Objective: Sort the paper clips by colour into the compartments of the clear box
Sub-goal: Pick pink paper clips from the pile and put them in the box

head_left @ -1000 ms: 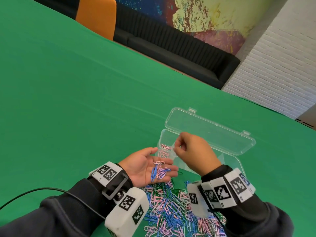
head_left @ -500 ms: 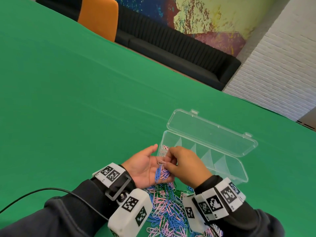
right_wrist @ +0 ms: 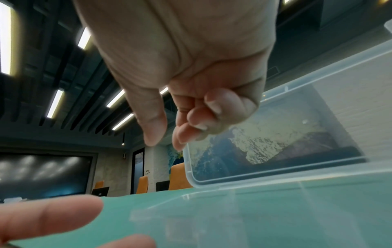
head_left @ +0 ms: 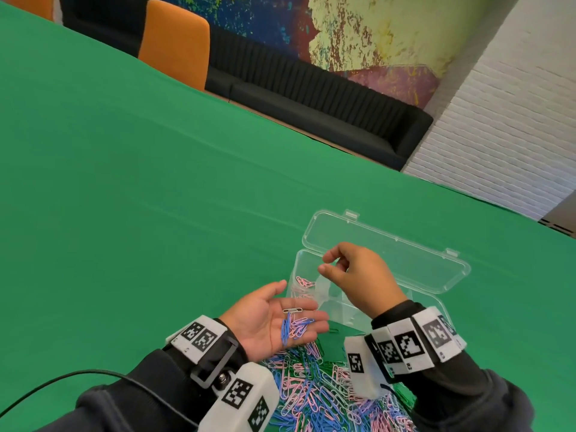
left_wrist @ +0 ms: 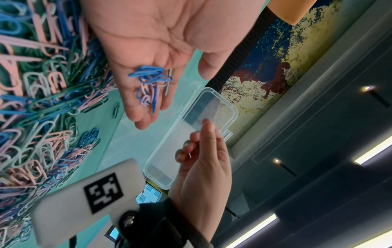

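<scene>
My left hand point(head_left: 274, 316) lies palm up in front of the clear box point(head_left: 442, 310) and carries a small bunch of blue, pink and white paper clips point(head_left: 294, 327) on straight fingers; the bunch of clips point(left_wrist: 150, 78) also shows in the left wrist view. My right hand point(head_left: 327, 262) hovers over the box's leftmost compartment, thumb and forefinger apart, with nothing visible between them point(right_wrist: 164, 142). Several pink clips point(head_left: 304, 281) lie in that compartment. The other compartments are partly hidden by my right hand.
A big pile of mixed pink, blue, green and white clips point(head_left: 314, 397) lies on the green table point(head_left: 156, 198) between my wrists. The box lid point(head_left: 389, 257) stands open behind the box. A black cable point(head_left: 62, 385) runs from my left sleeve.
My right hand left the left palm, where it pinched among the clips, and rose over the box's leftmost compartment; its thumb and forefinger have parted. The left hand stays palm up.
</scene>
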`<state>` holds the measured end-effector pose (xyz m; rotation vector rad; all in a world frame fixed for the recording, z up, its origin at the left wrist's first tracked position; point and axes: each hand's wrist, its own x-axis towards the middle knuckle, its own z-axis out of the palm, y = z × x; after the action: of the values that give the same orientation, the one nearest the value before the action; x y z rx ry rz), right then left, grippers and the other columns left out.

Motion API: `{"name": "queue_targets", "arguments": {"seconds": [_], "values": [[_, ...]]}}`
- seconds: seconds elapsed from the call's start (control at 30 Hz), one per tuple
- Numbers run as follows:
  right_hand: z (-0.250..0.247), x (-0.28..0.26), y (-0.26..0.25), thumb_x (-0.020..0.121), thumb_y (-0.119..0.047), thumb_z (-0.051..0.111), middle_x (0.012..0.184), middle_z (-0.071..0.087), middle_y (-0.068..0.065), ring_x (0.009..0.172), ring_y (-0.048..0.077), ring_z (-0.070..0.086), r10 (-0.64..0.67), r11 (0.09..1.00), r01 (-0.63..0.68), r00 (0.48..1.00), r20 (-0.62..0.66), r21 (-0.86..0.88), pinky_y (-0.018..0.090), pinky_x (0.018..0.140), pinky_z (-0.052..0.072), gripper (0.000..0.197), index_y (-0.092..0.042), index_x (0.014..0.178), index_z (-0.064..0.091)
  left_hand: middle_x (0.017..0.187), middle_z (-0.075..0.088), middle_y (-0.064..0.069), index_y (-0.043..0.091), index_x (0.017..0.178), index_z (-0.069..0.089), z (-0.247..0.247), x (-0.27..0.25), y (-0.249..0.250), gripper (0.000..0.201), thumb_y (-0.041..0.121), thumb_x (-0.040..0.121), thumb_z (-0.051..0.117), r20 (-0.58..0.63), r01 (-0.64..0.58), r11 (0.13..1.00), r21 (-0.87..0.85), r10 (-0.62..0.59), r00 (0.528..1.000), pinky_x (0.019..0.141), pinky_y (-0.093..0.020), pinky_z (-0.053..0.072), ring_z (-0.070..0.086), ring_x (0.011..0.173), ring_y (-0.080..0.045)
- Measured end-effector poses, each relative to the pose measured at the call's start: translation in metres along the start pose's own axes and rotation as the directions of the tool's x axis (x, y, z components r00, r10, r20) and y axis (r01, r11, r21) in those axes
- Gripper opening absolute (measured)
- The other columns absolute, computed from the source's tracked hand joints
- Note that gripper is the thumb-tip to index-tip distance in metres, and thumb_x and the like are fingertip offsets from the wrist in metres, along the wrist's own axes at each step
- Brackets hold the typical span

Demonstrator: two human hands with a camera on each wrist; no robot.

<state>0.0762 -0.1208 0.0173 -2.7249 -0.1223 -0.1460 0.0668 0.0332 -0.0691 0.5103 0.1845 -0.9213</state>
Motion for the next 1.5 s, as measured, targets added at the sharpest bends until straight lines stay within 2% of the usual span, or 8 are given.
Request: {"name": "queue_targets", "arguments": {"seconds": [0.27,0.5,0.67,1.0,1.1,1.23,1.33,1.5], "values": [[0.006,-0.034,0.003,0.08,-0.019,0.067,0.065,0.052,-0.012,0.056,-0.002,0.046,-0.17,0.983,0.183,0.927,0.333,-0.008,0.013,0.056,0.033,0.029,-0.037,0.07,0.046,0.106,0.061,-0.03,-0.013,0.107,0.06,-0.002,0.001,-0.004,0.058,0.038,0.089,0.042,0.061,-0.026,1.0,-0.011,0.027,0.998,0.067,-0.044,0.057,0.068,0.077,-0.037],[0.014,-0.048,0.008,0.083,-0.022,0.06,0.085,0.051,-0.004,0.077,0.013,0.045,-0.185,0.962,0.228,0.95,0.251,-0.154,0.024,0.064,0.031,0.007,-0.018,0.088,0.057,0.106,0.06,-0.03,-0.016,0.113,0.058,0.001,-0.001,-0.004,0.07,0.044,0.08,0.045,0.086,0.0,1.0,0.026,-0.002,0.996,0.07,-0.044,0.057,0.068,0.077,-0.036],[0.012,-0.052,0.015,0.085,-0.023,0.058,0.077,0.045,-0.012,0.073,0.009,0.043,-0.17,0.973,0.194,0.968,0.186,-0.123,0.013,0.061,0.031,0.003,-0.023,0.082,0.058,0.103,0.063,-0.032,-0.017,0.107,0.062,0.003,-0.003,-0.005,0.067,0.042,0.079,0.045,0.085,0.005,1.0,0.019,-0.007,0.996,0.069,-0.044,0.057,0.069,0.076,-0.037],[-0.002,-0.053,0.017,0.085,-0.015,0.06,0.078,0.063,-0.002,0.064,0.006,0.049,-0.132,0.99,0.119,0.973,0.189,0.079,0.023,0.063,0.041,0.017,-0.025,0.072,0.055,0.106,0.063,-0.033,-0.016,0.1,0.064,0.005,-0.003,-0.006,0.062,0.039,0.079,0.045,0.079,0.012,1.0,0.025,-0.014,0.997,0.069,-0.045,0.056,0.068,0.085,-0.042],[-0.013,-0.041,0.02,0.085,-0.012,0.061,0.067,0.057,-0.008,0.058,0.003,0.048,-0.085,0.988,0.07,0.99,0.112,0.135,0.014,0.057,0.039,0.022,-0.026,0.069,0.054,0.113,0.06,-0.034,-0.016,0.098,0.065,0.005,-0.003,-0.005,0.06,0.037,0.078,0.046,0.063,0.006,1.0,0.016,-0.007,0.998,0.069,-0.046,0.056,0.068,0.088,-0.042],[-0.02,-0.023,0.031,0.087,-0.022,0.062,0.069,0.054,-0.007,0.063,0.011,0.05,0.052,0.999,-0.053,0.997,0.058,0.012,0.019,0.058,0.038,0.005,-0.019,0.083,0.059,0.114,0.059,-0.034,-0.015,0.108,0.059,0.006,-0.005,-0.006,0.061,0.038,0.08,0.045,0.058,0.015,1.0,0.014,-0.016,0.998,0.067,-0.046,0.056,0.067,0.087,-0.043],[-0.015,-0.03,0.024,0.085,-0.025,0.064,0.072,0.055,-0.01,0.059,0.0,0.045,-0.001,0.999,0.006,0.991,0.135,-0.039,0.013,0.055,0.033,0.008,-0.027,0.084,0.056,0.113,0.06,-0.034,-0.014,0.113,0.055,0.007,-0.004,-0.007,0.062,0.041,0.088,0.041,0.042,0.002,1.0,0.011,-0.002,0.999,0.067,-0.045,0.056,0.068,0.086,-0.042],[0.007,-0.064,-0.011,0.08,-0.026,0.067,0.069,0.055,-0.009,0.058,-0.001,0.048,-0.13,0.992,0.127,0.97,0.203,0.026,0.014,0.057,0.037,0.015,-0.03,0.078,0.053,0.096,0.063,-0.026,-0.012,0.113,0.057,0.009,-0.006,-0.01,0.068,0.049,0.087,0.041,0.076,-0.081,0.992,-0.095,0.088,0.993,0.063,-0.035,0.056,0.066,0.077,-0.035]]}}
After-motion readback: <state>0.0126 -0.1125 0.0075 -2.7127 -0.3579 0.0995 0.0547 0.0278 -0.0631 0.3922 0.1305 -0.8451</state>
